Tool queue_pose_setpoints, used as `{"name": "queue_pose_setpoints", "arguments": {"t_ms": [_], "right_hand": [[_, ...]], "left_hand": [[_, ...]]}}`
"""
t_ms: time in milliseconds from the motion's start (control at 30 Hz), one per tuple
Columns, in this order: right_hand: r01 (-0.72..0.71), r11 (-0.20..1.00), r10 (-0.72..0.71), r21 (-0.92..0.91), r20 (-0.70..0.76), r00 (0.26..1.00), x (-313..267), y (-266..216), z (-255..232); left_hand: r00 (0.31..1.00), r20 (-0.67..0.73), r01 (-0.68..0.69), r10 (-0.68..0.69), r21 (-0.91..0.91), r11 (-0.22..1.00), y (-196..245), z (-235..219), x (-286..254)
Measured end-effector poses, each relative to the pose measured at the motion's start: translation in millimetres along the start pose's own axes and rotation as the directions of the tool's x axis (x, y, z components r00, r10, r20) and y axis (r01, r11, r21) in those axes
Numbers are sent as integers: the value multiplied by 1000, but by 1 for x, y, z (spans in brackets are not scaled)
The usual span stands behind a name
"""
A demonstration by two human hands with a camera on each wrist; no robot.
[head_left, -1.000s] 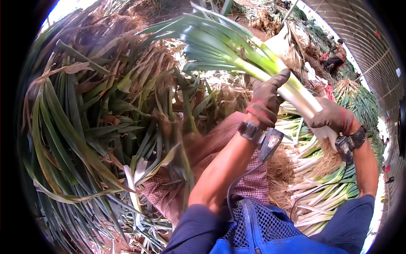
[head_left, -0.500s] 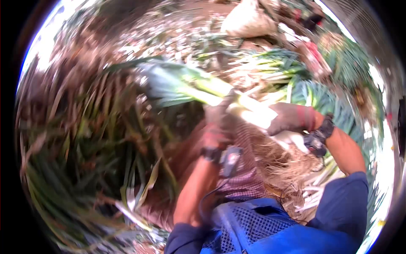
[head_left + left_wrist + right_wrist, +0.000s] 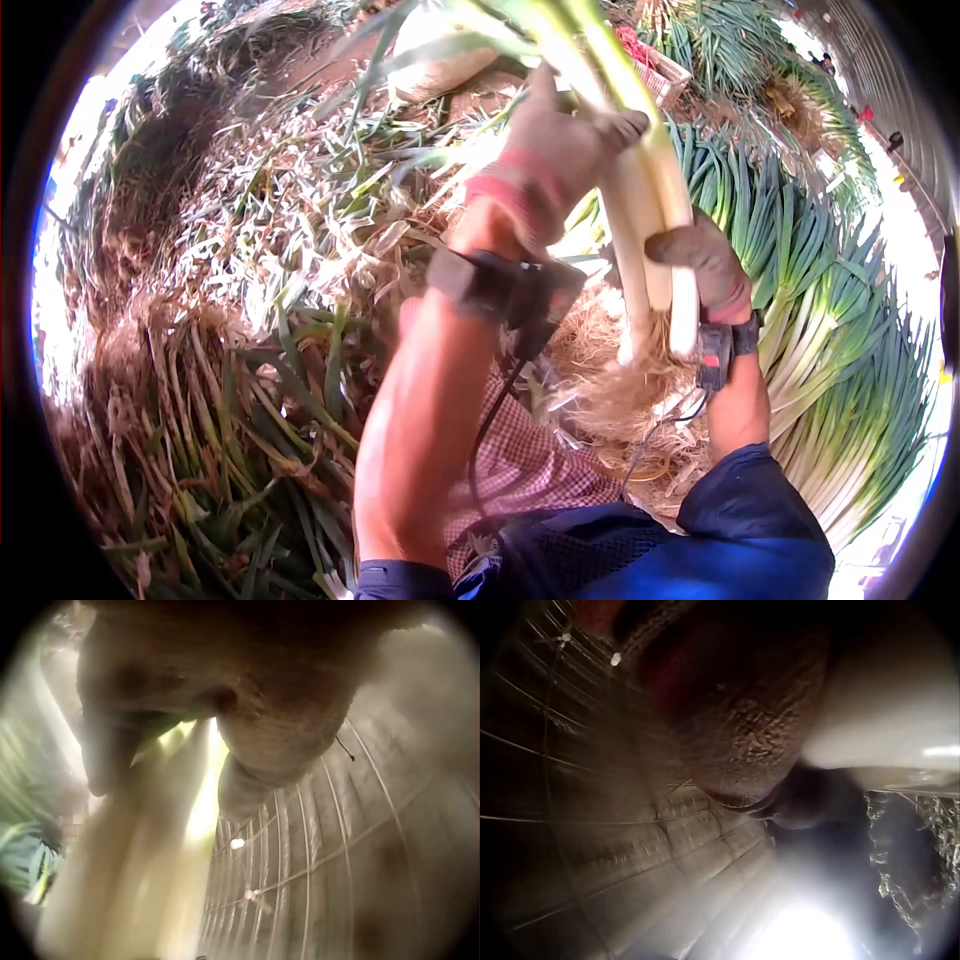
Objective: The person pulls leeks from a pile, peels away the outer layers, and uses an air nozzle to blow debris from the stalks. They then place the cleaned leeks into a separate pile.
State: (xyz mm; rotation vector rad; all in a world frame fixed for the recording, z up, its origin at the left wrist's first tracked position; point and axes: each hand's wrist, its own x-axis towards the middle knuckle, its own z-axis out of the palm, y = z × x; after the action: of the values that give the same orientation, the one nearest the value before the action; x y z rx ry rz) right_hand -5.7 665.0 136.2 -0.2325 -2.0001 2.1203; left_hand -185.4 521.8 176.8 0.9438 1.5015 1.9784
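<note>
A bunch of leeks (image 3: pixel 635 235) stands steeply in front of the person, with white shafts and roots low and green leaves running out of the top of the head view. The gloved left hand (image 3: pixel 560 155) grips the shafts near where they turn green. Lower down, the gloved right hand (image 3: pixel 705 265) holds the white part, its thumb across the front. In the left wrist view, the left glove (image 3: pixel 225 712) curls over the blurred shafts (image 3: pixel 127 877). A white shaft (image 3: pixel 892 697) lies against the right glove (image 3: pixel 742 742) in the right wrist view.
Trimmed leeks (image 3: pixel 820 330) lie in rows along the right. A heap of untrimmed leeks (image 3: pixel 230 430) fills the lower left, with leaf scraps (image 3: pixel 330 200) beyond. Toward the back are a pale sack (image 3: pixel 440 65) and a basket (image 3: pixel 665 80). Checked cloth (image 3: pixel 540 450) covers the person's lap.
The head view has turned rightward. The leeks have swung from a slant to a steep stance, roots downward, with both hands still holding them. The left hand has risen above the right.
</note>
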Motion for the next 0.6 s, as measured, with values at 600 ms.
{"name": "queue_pose_setpoints", "arguments": {"t_ms": [600], "right_hand": [[-562,808,589,-175,216,779,168,230,126]], "left_hand": [[391,-752,772,-530,-46,634,-170,-251,-469]]}}
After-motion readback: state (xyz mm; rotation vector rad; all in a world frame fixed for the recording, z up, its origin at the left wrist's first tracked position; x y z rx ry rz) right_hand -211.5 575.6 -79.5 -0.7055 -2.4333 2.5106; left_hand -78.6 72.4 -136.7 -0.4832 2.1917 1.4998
